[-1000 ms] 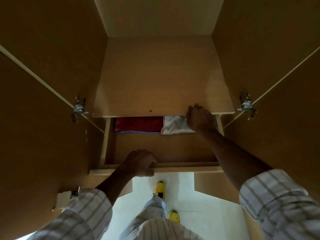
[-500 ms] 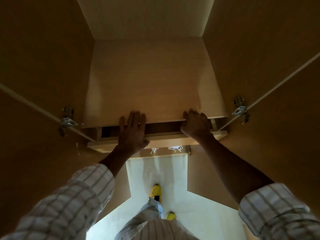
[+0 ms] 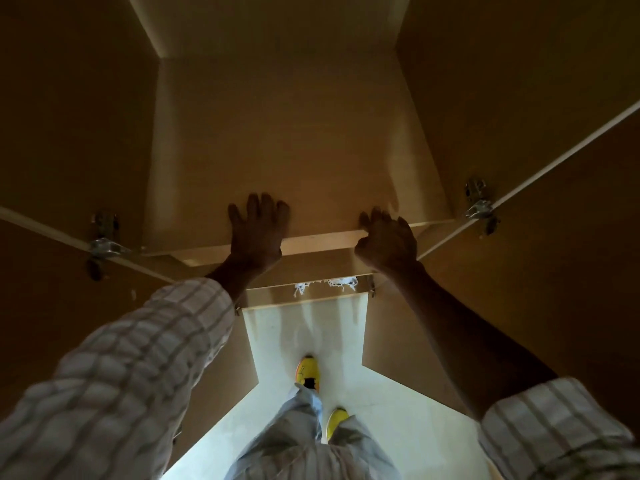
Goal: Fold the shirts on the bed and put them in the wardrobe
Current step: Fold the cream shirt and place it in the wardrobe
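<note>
From the head view, the left hand lies flat with fingers spread on the wardrobe shelf above the pushed-in drawer, the right hand rests half-curled on its edge holding nothing, and no shirts show.

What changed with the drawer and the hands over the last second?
The drawer went from pulled out to pushed in under the shelf, hiding the red and white folded shirts. The left hand let go of the drawer front and now lies flat against it; the right hand came off the white shirt to the drawer's edge. The wardrobe doors stayed open.
</note>
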